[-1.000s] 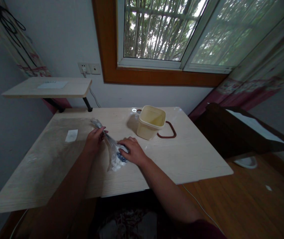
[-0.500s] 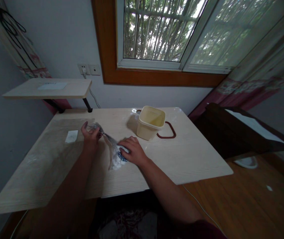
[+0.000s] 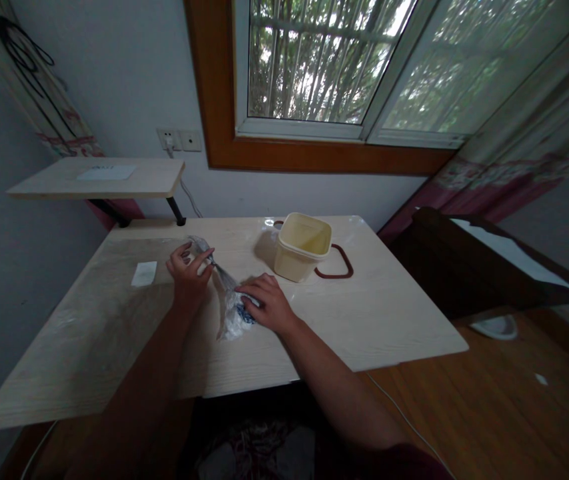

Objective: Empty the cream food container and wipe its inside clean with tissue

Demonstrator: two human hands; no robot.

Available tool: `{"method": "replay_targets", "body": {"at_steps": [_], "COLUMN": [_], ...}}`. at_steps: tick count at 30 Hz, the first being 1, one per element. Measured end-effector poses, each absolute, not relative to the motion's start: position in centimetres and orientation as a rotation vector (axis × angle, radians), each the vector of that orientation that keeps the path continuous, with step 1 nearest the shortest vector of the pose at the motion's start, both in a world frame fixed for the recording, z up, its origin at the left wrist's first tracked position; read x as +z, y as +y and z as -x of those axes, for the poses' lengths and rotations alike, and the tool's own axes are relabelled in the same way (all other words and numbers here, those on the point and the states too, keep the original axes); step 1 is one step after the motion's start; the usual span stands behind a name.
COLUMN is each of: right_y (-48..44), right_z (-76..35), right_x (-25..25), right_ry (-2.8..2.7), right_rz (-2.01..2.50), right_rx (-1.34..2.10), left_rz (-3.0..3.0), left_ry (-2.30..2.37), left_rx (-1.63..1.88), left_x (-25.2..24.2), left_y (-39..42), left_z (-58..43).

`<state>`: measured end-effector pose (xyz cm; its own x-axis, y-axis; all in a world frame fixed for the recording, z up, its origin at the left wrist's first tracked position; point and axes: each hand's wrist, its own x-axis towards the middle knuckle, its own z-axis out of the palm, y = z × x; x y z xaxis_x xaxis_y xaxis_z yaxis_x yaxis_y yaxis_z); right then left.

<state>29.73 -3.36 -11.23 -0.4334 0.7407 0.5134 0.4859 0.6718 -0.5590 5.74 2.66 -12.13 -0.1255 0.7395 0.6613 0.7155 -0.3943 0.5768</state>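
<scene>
A clear plastic bag (image 3: 228, 313) with something white and blue inside lies on the pale wooden table (image 3: 374, 313). My left hand (image 3: 187, 273) pinches the bag's twisted neck, its fingers closed round it. My right hand (image 3: 264, 303) presses down on the full end of the bag with curled fingers. A cream plastic tub (image 3: 302, 245) stands open just behind my right hand.
A dark brown loop (image 3: 337, 263) lies by the tub. A small white slip (image 3: 143, 273) rests on the table's left part. A raised shelf (image 3: 94, 177) stands at the back left. A dark cabinet (image 3: 489, 267) stands to the right.
My left hand has worked along the bag's neck, first out to the left, then back a little towards the bag. My right hand has stayed on the bag.
</scene>
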Motion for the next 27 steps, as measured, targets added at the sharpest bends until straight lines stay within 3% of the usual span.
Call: {"method": "replay_targets", "body": {"at_steps": [9, 20, 27], "right_y": [-3.1, -3.0, -2.9], "right_z": [-29.7, -29.7, -29.6], "right_x": [-11.5, -11.5, -11.6], "right_ry": [-2.081, -2.064, -2.089], "right_rz": [0.872, 0.954, 1.011], "right_rx": [0.32, 0.282, 0.293], "left_rz": [-2.145, -1.308, -1.101], "left_ry": [1.693, 1.365, 1.059], "left_rx": [1.374, 1.326, 1.359], "left_x": [-11.4, -11.1, -11.4], "left_y": [2.5, 2.3, 2.4], "left_z": [-5.3, -6.8, -7.1]}}
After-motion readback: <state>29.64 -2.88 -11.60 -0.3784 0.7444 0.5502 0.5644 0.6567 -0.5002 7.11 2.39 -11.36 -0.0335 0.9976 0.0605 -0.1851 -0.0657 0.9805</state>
